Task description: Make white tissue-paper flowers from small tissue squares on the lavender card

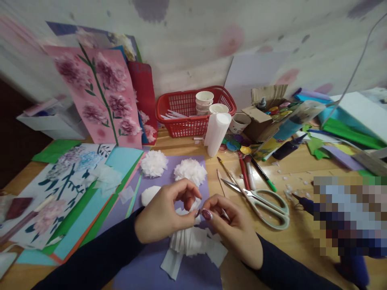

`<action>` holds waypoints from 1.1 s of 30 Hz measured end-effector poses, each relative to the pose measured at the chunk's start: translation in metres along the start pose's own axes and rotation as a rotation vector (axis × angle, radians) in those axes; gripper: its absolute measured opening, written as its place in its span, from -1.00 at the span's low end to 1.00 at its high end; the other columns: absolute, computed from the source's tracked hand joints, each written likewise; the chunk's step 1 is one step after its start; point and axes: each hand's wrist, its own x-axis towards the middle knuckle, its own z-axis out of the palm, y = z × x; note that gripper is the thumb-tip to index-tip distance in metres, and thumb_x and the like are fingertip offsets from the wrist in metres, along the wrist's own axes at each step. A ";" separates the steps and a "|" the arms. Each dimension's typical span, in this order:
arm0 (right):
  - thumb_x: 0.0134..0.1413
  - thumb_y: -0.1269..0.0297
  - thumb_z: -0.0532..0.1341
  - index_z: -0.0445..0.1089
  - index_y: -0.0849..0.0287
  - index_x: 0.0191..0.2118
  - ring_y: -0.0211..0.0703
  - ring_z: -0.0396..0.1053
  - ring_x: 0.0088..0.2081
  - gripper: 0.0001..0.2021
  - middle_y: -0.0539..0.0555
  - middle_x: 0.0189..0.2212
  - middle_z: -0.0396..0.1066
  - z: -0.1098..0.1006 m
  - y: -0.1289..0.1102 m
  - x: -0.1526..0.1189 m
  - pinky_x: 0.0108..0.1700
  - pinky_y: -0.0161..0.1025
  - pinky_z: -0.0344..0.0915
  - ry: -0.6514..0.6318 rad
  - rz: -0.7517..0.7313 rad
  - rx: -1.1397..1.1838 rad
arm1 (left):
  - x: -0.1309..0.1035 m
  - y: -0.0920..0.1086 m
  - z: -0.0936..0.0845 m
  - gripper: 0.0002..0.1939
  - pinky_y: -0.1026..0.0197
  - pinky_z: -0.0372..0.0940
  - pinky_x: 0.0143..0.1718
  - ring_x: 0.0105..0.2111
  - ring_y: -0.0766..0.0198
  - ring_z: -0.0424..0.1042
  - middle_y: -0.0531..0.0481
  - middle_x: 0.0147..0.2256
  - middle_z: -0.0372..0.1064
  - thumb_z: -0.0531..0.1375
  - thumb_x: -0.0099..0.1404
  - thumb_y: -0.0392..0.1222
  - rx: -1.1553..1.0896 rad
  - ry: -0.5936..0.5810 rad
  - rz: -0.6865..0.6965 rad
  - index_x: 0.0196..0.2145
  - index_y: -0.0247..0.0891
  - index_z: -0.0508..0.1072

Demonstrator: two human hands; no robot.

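Observation:
My left hand (169,209) and my right hand (232,225) meet over a purple sheet (142,262), their fingertips pinched close together. Whatever is between the fingertips is too small and covered to make out; a bit of white paper shows just behind them. Under the hands lies a fanned pile of white tissue strips (193,241). Beyond my hands on the sheet are a white tissue flower (153,163), a second white flower (190,171) partly behind my left fingers, and a round white piece (149,196) beside my left hand.
Scissors (270,207), a brush and pens lie to the right, near a glue gun (305,203). A white roll (217,135) stands before a red basket (187,127) of cups. A cardboard box (256,125) is behind. Flower artwork (99,96) and coloured sheets fill the left.

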 end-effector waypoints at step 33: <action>0.11 0.11 0.18 0.34 0.21 -0.41 -0.34 0.01 -0.58 -0.75 -0.08 -0.60 0.11 0.004 0.006 -0.003 -0.54 -0.36 0.01 -0.033 -0.024 -0.199 | -0.005 0.003 0.005 -0.62 0.33 0.25 -0.37 -0.48 0.40 0.32 0.16 -0.49 0.24 0.29 0.04 -0.42 0.272 -0.007 0.177 -0.14 -0.28 0.40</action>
